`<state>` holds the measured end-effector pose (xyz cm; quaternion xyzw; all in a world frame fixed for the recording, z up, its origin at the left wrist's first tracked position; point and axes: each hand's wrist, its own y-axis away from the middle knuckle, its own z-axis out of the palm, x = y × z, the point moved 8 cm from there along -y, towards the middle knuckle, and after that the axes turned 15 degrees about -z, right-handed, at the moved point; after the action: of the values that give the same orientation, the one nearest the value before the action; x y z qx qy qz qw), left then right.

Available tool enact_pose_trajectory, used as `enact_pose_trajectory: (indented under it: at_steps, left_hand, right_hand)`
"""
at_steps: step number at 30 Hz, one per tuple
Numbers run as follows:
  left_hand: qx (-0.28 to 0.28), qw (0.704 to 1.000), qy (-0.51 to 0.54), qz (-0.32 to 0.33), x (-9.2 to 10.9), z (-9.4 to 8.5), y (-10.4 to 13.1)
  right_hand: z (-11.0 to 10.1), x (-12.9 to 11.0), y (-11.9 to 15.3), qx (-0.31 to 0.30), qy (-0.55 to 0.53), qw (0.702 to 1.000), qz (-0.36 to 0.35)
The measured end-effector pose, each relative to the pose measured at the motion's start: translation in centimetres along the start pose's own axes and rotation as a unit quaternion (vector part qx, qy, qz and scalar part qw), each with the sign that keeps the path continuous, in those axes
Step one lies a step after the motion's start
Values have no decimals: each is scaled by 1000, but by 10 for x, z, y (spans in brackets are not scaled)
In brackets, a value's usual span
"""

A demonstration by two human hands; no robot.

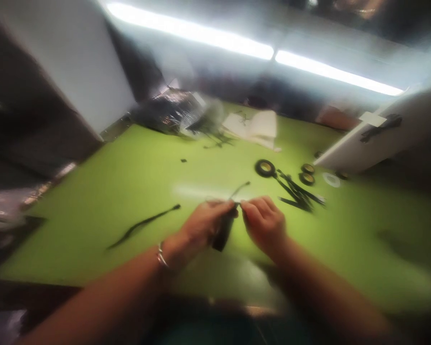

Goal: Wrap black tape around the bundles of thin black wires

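My left hand, with a bracelet at its wrist, is closed around a thin black cable. The cable's tip pokes out beyond the fingers. Below that palm hangs a dark, flat rectangular piece; blur hides whether it joins the cable. Close on the right, my right hand is curled in a pinch, its fingertips almost touching the left thumb at a small dark bit. What sits inside that pinch is hidden. Another black cable lies on the green tabletop to the left.
Right of my hands are a black tape roll, smaller rolls, several black strips and a white ring. Farther back lie a dark plastic bag and an open booklet. A white panel stands at right.
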<state>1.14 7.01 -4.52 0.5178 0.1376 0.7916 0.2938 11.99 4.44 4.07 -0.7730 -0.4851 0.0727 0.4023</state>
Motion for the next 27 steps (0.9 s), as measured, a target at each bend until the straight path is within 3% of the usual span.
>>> enact_pose_trajectory:
  at_steps: [5,10,12,15,17,19,21,27]
  left_hand:
    - [26,999,-13,18,-3,-9,-6]
    - [91,991,-63,71,4,-17,-4]
    - [112,984,-100,97,9,-15,0]
    - [124,969,-161,139,18,-8,8]
    - [125,960,-196,159,23,-3,12]
    - [121,956,-212,161,24,-1,13]
    - [102,964,-198,147,22,1,11]
    - [23,990,-109,81,8,4,1]
  right_hand:
    - [4,-3,3,3,-19,1000,-10]
    - [19,16,8,-56,-166,975,140]
    - [29,21,10,-112,-249,943,190]
    - [40,26,16,-189,-364,872,267]
    - [43,29,21,-212,-425,820,320]
    - [43,30,24,-217,-456,788,353]
    - [40,32,22,-202,-458,786,363]
    - [31,32,13,-142,-401,846,321]
